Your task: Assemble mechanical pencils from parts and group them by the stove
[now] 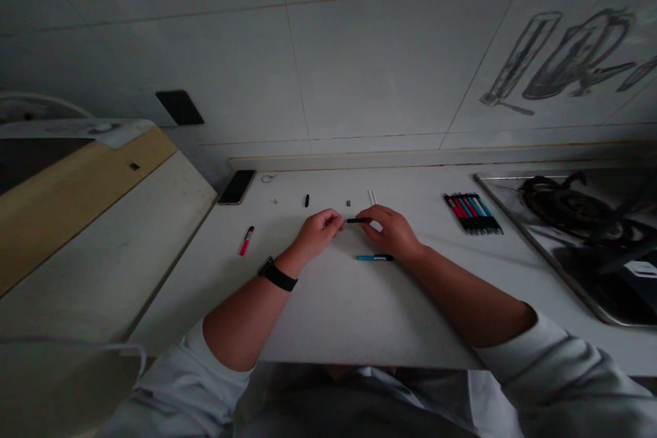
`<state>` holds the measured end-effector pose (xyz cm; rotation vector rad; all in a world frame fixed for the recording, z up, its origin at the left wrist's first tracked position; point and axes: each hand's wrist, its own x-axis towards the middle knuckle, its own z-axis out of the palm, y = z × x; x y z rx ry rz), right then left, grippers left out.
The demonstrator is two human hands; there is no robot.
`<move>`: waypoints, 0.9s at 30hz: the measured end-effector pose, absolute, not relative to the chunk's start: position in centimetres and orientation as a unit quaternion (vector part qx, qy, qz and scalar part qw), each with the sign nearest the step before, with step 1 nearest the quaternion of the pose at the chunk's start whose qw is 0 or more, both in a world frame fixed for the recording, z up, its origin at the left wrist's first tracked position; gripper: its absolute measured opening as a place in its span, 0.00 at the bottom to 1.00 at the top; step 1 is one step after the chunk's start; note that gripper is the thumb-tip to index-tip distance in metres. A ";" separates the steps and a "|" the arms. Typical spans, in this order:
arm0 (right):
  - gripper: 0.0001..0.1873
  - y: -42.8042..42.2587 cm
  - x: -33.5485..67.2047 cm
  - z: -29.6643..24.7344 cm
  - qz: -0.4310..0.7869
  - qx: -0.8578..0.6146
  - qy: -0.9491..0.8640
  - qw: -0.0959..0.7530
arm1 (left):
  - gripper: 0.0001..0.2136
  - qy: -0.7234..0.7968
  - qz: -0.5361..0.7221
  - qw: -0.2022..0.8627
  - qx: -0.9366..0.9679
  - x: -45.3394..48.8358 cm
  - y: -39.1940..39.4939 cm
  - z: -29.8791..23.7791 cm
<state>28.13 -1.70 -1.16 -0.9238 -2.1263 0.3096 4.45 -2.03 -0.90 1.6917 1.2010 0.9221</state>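
My left hand (pixel 321 229) and my right hand (pixel 390 231) meet over the white counter (pixel 328 301), fingers curled. Between them they pinch a short black pen part (pixel 357 220), one hand at each end. A blue pen (pixel 374 258) lies just in front of my right hand. A red pen piece (pixel 246 240) lies to the left. Small parts sit behind the hands: a black cap (pixel 306 200), a tiny dark piece (pixel 348 203) and a white tube (pixel 372 196).
A row of several red, blue and black pens (pixel 473 213) lies to the right, beside a gas hob (pixel 580 233). A dark phone (pixel 237 187) rests at the back left by the tiled wall. A wooden board (pixel 76 185) slopes on the left.
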 end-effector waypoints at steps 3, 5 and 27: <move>0.09 -1.8 28.1 -0.9 0.110 -0.361 -0.841 0.387 | 0.16 0.479 0.363 0.420 0.680 4.6 -2.1 -0.8; 0.09 -1.9 28.1 -0.8 0.101 -0.359 -0.843 0.388 | 0.17 0.477 0.361 0.428 0.678 4.6 -2.2 -0.7; 0.08 -2.0 28.1 -0.7 0.094 -0.363 -0.837 0.399 | 0.08 0.462 0.423 0.401 0.668 4.4 -2.1 -0.8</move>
